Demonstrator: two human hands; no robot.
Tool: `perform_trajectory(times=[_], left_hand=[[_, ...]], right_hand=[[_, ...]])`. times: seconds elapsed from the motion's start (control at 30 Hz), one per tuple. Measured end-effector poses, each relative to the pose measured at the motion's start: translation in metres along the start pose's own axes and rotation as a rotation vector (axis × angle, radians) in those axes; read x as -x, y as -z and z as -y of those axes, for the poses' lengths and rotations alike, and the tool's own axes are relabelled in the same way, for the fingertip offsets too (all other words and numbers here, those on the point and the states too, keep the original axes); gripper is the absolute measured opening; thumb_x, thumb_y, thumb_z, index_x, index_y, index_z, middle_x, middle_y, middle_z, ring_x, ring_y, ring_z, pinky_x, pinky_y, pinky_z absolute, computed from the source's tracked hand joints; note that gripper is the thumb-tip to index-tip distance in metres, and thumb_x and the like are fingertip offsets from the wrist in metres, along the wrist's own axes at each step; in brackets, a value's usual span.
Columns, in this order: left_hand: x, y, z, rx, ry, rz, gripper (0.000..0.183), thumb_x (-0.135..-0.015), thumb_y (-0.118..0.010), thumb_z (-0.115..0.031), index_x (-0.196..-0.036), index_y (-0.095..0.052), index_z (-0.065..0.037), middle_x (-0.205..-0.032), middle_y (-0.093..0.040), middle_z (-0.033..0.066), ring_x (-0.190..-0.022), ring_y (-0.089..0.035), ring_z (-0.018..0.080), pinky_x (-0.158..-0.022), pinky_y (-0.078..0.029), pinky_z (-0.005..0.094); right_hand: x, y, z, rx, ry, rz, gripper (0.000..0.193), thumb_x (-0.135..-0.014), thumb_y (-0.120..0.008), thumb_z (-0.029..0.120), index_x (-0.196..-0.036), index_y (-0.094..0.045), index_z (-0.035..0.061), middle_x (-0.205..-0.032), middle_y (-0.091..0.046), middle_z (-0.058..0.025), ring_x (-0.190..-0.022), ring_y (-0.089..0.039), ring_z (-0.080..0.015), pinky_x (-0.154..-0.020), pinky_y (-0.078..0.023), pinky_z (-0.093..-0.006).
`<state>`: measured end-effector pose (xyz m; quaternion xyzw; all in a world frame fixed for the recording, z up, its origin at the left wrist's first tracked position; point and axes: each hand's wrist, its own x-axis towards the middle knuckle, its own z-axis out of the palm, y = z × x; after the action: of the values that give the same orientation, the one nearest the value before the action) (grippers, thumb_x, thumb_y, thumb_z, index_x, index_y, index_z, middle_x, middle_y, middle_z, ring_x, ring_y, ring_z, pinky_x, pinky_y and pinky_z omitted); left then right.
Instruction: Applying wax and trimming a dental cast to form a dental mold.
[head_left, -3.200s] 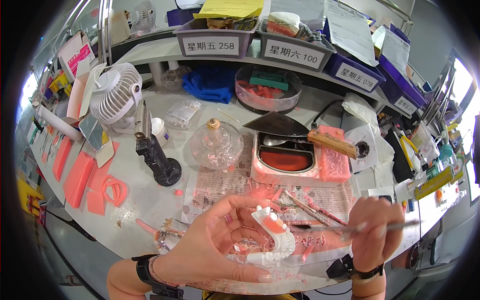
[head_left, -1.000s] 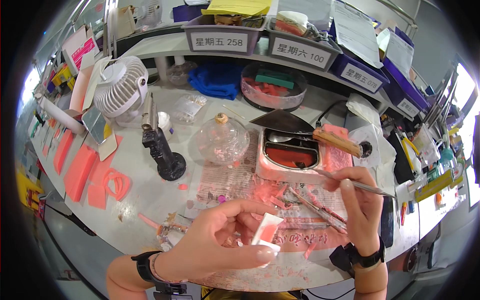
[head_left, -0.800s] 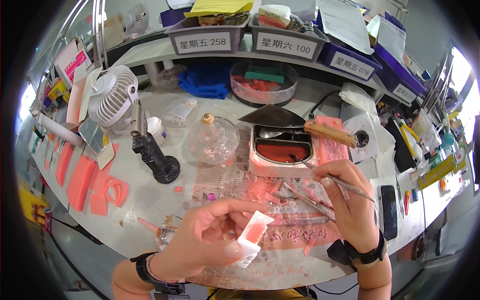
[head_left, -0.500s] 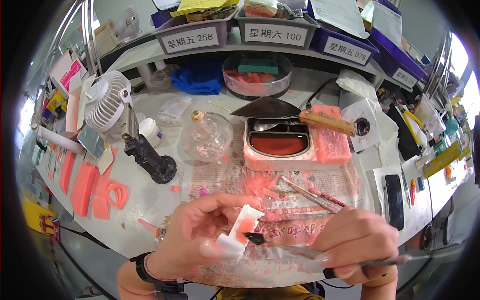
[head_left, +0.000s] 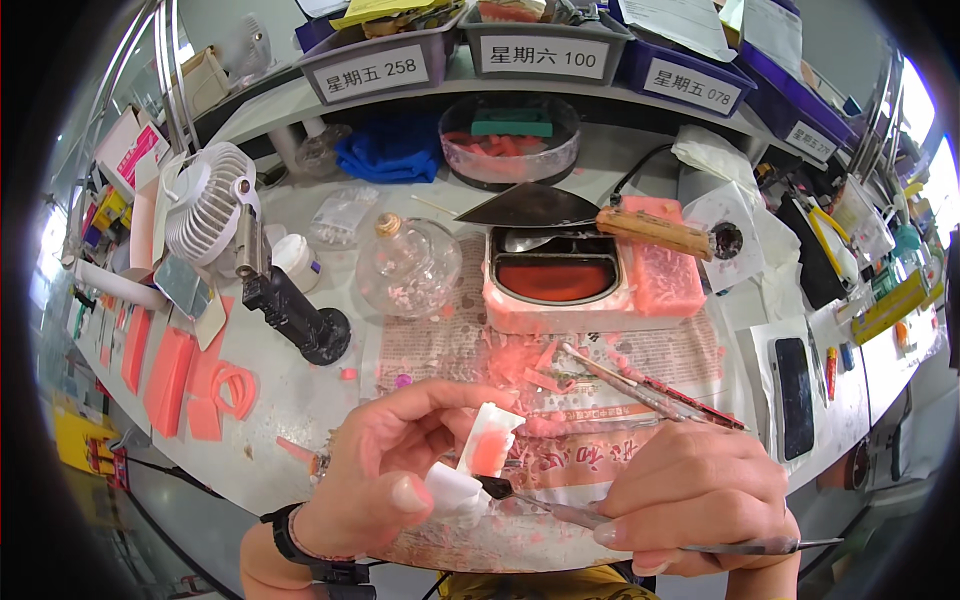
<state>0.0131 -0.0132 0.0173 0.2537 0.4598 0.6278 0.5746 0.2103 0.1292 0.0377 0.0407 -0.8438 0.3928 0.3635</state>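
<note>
Model, white dental cast (head_left: 456,488), with pink wax (head_left: 489,452) on its face, sits tilted in left grip (head_left: 365,485), up off the table (head_left: 250,445). Left grip is closed around it, thumb on one side, index finger curling over the top. Right grip (head_left: 700,495) is at 3 o'clock from the cast, clenched on metal tool (head_left: 560,512). Tool runs roughly level, dark tip toward 9 o'clock, right at the cast by the lower edge of the wax; touching or just short, hard to tell from this angle.

Clock from the cast: white wax pot (head_left: 555,318) at 1, dark red contents (head_left: 557,285) in its front compartment. Black-bladed trowel (head_left: 530,207) lies over its back part, wooden handle across pink block (head_left: 665,280). Pink shavings (head_left: 515,362) nearer, also at 1, on newspaper (head_left: 430,355). Thin handled tools (head_left: 620,385) at 2, phone (head_left: 794,397) between 2 and 3. Glass bottle (head_left: 408,270) between 11 and 12, black torch (head_left: 310,325) between 10 and 11, pink wax slabs (head_left: 170,380) between 9 and 10.
</note>
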Motion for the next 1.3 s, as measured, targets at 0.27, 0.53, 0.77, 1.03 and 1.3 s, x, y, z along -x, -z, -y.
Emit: perform_trajectory(times=[0.27, 0.53, 0.77, 1.03, 1.3], left_hand=[[-0.002, -0.001, -0.005, -0.125, 0.065, -0.017, 0.105, -0.065, -0.077, -0.073, -0.13, -0.053, 0.005, -0.105, -0.061, 0.0044, -0.099, -0.061, 0.0138, -0.088, -0.05, 0.0297], [-0.002, -0.004, -0.003, -0.226, 0.034, -0.073, 0.117, -0.062, -0.059, -0.089, -0.126, -0.055, 0.009, -0.098, -0.062, 0.0051, -0.086, -0.06, 0.0098, -0.075, -0.045, 0.0234], [-0.001, -0.006, -0.002, -0.369, 0.004, -0.173, 0.128, -0.059, -0.042, -0.102, -0.122, -0.059, 0.009, -0.093, -0.066, 0.0058, -0.07, -0.057, 0.0043, -0.059, -0.041, 0.0168], [-0.002, -0.007, -0.005, -0.329, 0.016, -0.178, 0.124, -0.06, -0.047, -0.099, -0.122, -0.058, 0.008, -0.095, -0.066, 0.0048, -0.075, -0.059, 0.0043, -0.064, -0.043, 0.0162], [-0.002, 0.002, -0.001, -0.278, -0.012, -0.115, 0.121, -0.065, -0.048, -0.096, -0.123, -0.055, 0.011, -0.102, -0.066, 0.0091, -0.087, -0.064, 0.0109, -0.073, -0.051, 0.0227]], right_hand=[[0.001, 0.004, -0.002, 0.003, 0.013, 0.011, 0.021, -0.092, -0.071, 0.025, -0.089, -0.069, 0.0043, -0.078, -0.07, -0.0082, -0.063, -0.066, -0.0202, -0.055, -0.053, -0.0307], [-0.004, 0.002, -0.008, 0.02, 0.173, 0.097, 0.02, -0.093, -0.069, 0.025, -0.086, -0.067, 0.0061, -0.08, -0.069, -0.0064, -0.066, -0.065, -0.0188, -0.059, -0.051, -0.0298], [-0.005, -0.008, -0.028, 0.062, 0.535, -0.101, 0.024, -0.072, -0.073, 0.01, -0.091, -0.065, -0.0007, -0.081, -0.065, -0.0126, -0.067, -0.064, -0.0261, -0.053, -0.051, -0.0339], [-0.012, 0.003, -0.006, 0.005, 0.304, 0.056, 0.017, -0.082, -0.072, 0.013, -0.09, -0.064, -0.0008, -0.085, -0.067, -0.013, -0.072, -0.068, -0.028, -0.059, -0.054, -0.0347], [-0.005, 0.02, -0.045, 0.206, -0.176, -0.162, 0.007, -0.091, -0.062, 0.001, -0.097, -0.063, 0.0002, -0.085, -0.064, -0.0124, -0.073, -0.062, -0.0271, -0.068, -0.051, -0.0359]])
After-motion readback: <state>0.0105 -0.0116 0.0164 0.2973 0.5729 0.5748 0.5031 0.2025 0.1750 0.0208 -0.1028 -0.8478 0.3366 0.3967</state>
